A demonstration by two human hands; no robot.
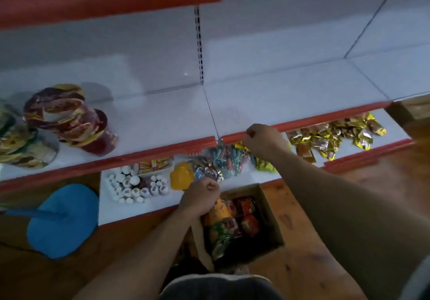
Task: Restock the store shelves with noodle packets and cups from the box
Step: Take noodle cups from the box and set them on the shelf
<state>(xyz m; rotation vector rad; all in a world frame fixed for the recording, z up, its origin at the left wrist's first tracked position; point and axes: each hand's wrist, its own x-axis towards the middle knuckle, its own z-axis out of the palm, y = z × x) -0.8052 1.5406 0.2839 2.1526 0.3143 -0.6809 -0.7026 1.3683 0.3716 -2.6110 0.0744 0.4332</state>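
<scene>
Shop: red-edged display shelves (302, 123), noodle cups (67, 118), foil snack packets (335, 137).

Red-edged white shelf (290, 104); maroon-yellow cups (69, 118); brown box (267, 206); blue stool (62, 220).

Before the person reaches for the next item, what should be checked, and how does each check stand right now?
1. Stock left in the box: ok, noodle packets show inside.
2. Free room on the middle shelf: ok, bare white surface lies to the right of the stacked cups.
3. Left hand free to grasp: cannot tell, its fingers are curled above the box's far left corner.
4. Right hand free: cannot tell, its fingers are curled at the shelf's red front edge.
5. Stacked cups standing steady: cannot tell, they are blurred.
</scene>
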